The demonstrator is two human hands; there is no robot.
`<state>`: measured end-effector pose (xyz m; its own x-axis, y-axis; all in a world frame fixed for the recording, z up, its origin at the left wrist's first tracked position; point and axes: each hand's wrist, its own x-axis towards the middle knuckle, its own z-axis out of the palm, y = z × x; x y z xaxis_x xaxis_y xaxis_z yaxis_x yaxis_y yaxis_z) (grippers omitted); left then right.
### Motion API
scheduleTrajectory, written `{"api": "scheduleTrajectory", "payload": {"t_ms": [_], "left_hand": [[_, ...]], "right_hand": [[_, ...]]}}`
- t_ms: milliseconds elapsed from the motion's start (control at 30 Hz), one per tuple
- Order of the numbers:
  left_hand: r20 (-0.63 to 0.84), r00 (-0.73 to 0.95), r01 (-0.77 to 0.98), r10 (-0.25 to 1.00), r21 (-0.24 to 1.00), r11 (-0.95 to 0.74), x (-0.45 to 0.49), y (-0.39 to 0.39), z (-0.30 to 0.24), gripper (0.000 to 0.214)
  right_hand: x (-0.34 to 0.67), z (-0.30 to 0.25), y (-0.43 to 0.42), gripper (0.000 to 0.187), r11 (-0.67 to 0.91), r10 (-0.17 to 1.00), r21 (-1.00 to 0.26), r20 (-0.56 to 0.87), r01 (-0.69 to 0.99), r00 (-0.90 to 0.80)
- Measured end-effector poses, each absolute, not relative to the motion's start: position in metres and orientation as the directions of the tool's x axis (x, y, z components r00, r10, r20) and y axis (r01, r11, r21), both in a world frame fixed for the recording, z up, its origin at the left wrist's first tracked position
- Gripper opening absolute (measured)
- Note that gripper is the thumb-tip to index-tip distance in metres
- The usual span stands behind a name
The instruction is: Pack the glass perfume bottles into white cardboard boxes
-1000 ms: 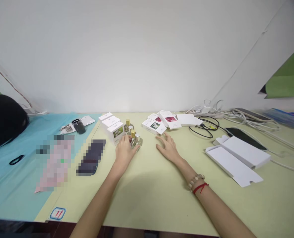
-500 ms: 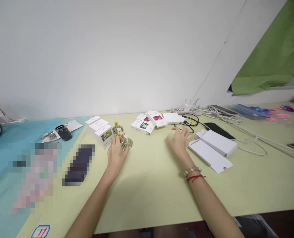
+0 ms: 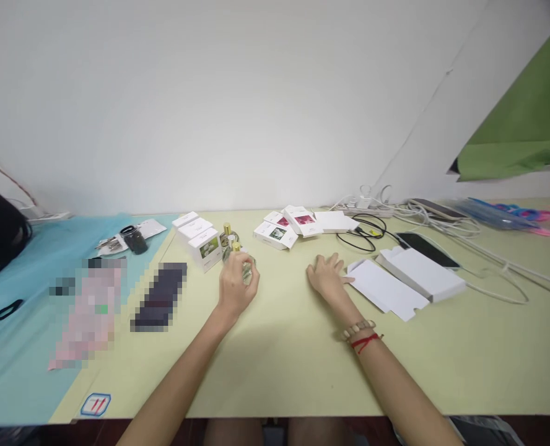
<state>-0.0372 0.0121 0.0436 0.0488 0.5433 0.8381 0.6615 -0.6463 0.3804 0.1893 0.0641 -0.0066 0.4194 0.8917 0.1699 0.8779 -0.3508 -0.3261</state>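
Small glass perfume bottles (image 3: 227,237) with gold caps stand in a cluster left of centre, partly hidden by my left hand (image 3: 238,286). Its thumb and fingertips close around the top of the nearest perfume bottle, and some of the glass shows through the ring of fingers. My right hand (image 3: 327,274) lies palm down on the table with fingers spread. Its thumb meets the near-left edge of a flattened white carton piece (image 3: 386,290). Beside that piece is a long white box part (image 3: 423,271). Upright white boxes (image 3: 205,249) with flower pictures stand left of the bottles.
Flattened white flower-print cartons (image 3: 277,233) lie toward the wall. Black and white cables (image 3: 372,230) tangle at the back right, near a dark phone (image 3: 426,249). On the left are a blurred dark item (image 3: 161,297), a blue cloth (image 3: 5,365) and a small dark jar (image 3: 134,240).
My left hand has curled into a tighter ring at the nearest bottle. The right hand has lowered onto the table, and the flattened carton piece sits more apart from the box part. The view has shifted slightly.
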Motion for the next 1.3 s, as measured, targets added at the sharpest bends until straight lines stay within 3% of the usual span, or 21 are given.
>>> {"api": "scheduleTrajectory", "payload": {"t_ms": [167,300,367,467,633,767,867,967,1100,1200,1300], "left_hand": [[0.848,0.276,0.668,0.452,0.169,-0.725,-0.030,0.007,0.038,0.012],[0.822,0.408,0.658,0.398,0.037,-0.752,-0.025,0.004,0.035,0.013],[0.784,0.464,0.640,0.413,0.026,-0.768,-0.023,0.002,0.035,0.013],[0.677,0.580,0.588,0.453,0.037,-0.808,-0.019,-0.002,0.035,0.015],[0.458,0.659,0.593,0.597,0.172,-0.787,-0.011,-0.008,0.030,0.017],[0.248,0.529,0.737,0.812,0.341,-0.584,-0.008,-0.007,0.029,0.043],[0.150,0.387,0.790,0.910,0.454,-0.411,-0.010,-0.006,0.035,0.052],[0.122,0.265,0.805,0.956,0.517,-0.290,-0.014,-0.004,0.041,0.059],[0.149,0.169,0.772,0.974,0.594,-0.225,-0.017,-0.001,0.039,0.059],[0.206,0.151,0.623,0.967,0.739,-0.255,-0.015,-0.001,0.036,0.055],[0.269,0.153,0.366,0.951,0.878,-0.308,-0.011,-0.003,0.037,0.049]], "right_hand": [[0.157,0.003,0.051,0.045,0.006,0.955,-0.371,0.277,0.929,0.105],[0.156,0.017,0.054,0.060,0.351,0.911,-0.539,0.385,0.765,-0.147],[0.166,0.023,0.060,0.057,0.431,0.884,-0.564,0.421,0.704,-0.204],[0.184,0.023,0.067,0.057,0.393,0.889,-0.454,0.409,0.800,-0.205],[0.194,0.016,0.067,0.068,0.240,0.964,-0.284,0.182,0.928,-0.193],[0.182,0.025,0.060,0.070,0.199,0.974,-0.340,0.172,0.919,-0.147],[0.173,0.035,0.054,0.057,0.166,0.973,-0.417,0.218,0.894,-0.079],[0.167,0.041,0.052,0.040,0.133,0.949,-0.544,0.312,0.829,0.052],[0.163,0.043,0.054,0.040,0.206,0.915,-0.792,0.363,0.575,0.173],[0.158,0.041,0.056,0.041,0.264,0.914,-0.871,0.363,0.414,0.181],[0.151,0.038,0.055,0.042,0.288,0.928,-0.895,0.350,0.342,0.133]]}}
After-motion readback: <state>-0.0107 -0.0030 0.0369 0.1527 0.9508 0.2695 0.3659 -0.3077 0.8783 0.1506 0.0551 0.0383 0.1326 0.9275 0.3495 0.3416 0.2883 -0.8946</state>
